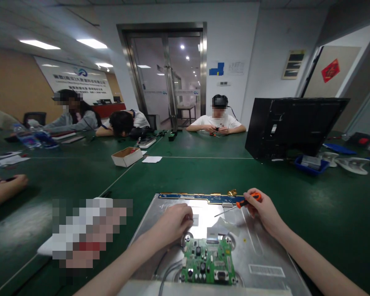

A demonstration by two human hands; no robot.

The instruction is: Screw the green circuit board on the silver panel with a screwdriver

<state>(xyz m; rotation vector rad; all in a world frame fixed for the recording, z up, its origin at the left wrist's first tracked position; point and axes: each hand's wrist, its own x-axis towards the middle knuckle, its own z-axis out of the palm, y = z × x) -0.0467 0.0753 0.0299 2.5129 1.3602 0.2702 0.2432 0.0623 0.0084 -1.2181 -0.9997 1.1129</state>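
Observation:
A flat metal display panel [265, 257] lies before me, its back side up. My right hand [265, 211] grips an orange-and-black screwdriver [249, 199] over the panel's upper right, the thin shaft pointing left. Above the middle of the panel is my left hand [177, 220], fingers curled together; whatever they may hold is hidden. Just below its fingertips sits a green circuit board [208, 261] with dark cables [168, 273] at its left side. Along the panel's far edge runs a narrow blue circuit strip [197, 197], with a gold-coloured piece [232, 192] near its right part.
A black monitor [292, 127] stands at the right, beside a blue tray [311, 164]. Further off are a small open box [126, 157] and white paper [152, 159]. A blurred-out white object [45, 246] lies left of the panel. Several people sit around the green table [203, 172].

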